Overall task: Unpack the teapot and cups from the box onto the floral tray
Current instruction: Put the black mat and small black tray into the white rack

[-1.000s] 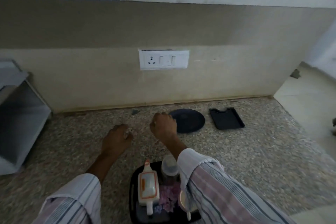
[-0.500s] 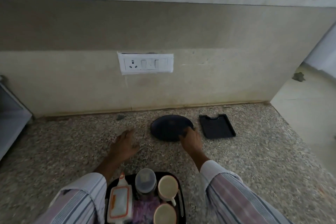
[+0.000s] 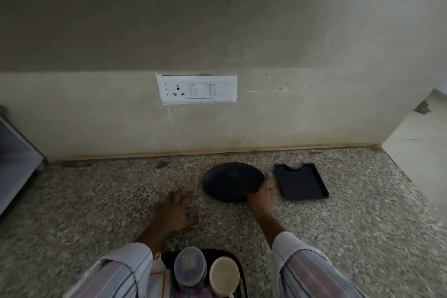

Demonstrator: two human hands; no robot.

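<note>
Speckled table (image 3: 96, 201): right hand (image 3: 262, 201), grip closed on the near rim of a round black plate (image 3: 232, 181); left hand (image 3: 174, 210) spread flat, holding nothing. Judged step: fetching the plate. Next, carry it back to the tray (image 3: 243, 273), behind both grips, already bearing a cup (image 3: 223, 276), jar (image 3: 189, 266) and white pot (image 3: 157, 280). No legible writing.

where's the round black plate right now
The round black plate lies on the countertop near the wall, left of the black rectangular tray, with the right hand at its near-right edge.
</note>
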